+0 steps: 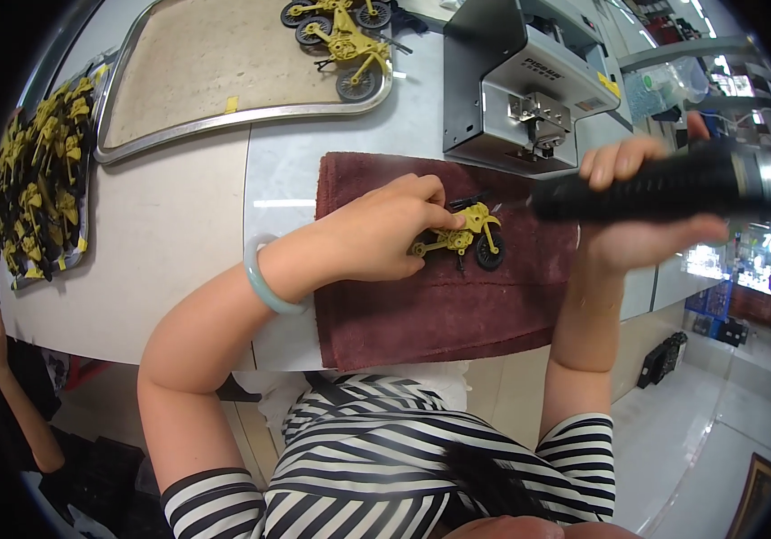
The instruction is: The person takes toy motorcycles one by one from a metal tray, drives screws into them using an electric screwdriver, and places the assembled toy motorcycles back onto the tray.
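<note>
On a folded dark red towel (439, 314) lies a yellow toy motorcycle (466, 238) with black wheels. My left hand (399, 225) holds it from the left, thumb and fingers closed around its rear part, which they partly hide. In my right hand (623, 244) is a thick black electric screwdriver (650, 189), held nearly level. Its narrow end points left toward the motorcycle's front; whether the tip touches is not clear.
Behind the towel stands a black and silver box-shaped machine (529, 99). A metal-rimmed tray (179, 90) holds more yellow toy motorcycles (345, 45). Black and yellow parts fill another tray (44, 180) at far left. Another person's arm (22, 404) shows at lower left.
</note>
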`<state>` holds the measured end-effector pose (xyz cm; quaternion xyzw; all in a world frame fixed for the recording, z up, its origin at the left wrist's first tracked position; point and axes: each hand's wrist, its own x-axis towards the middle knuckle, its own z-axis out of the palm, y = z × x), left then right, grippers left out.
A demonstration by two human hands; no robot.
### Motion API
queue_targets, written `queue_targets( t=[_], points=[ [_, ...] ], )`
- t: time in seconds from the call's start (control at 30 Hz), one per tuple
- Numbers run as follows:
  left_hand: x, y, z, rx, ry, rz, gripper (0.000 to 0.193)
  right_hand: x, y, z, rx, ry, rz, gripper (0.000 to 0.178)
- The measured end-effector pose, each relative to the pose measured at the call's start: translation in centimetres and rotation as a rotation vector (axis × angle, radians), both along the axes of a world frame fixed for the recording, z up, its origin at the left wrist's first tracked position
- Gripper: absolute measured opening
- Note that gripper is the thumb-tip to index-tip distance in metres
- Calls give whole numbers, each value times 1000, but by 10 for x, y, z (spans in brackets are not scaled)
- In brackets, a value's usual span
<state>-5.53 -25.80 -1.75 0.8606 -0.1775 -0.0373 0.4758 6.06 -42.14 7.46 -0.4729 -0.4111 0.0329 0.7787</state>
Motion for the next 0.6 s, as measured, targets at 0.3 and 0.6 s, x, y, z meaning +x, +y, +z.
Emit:
queue_targets(
  t=[0.3,0.6],
  points=[
    [-2,1,-5,-6,-69,-6,48,-70,7,-21,-199,112,197,90],
    [-6,0,-11,13,-96,47,29,-69,13,-32,-274,73,284,58]
  ],
)
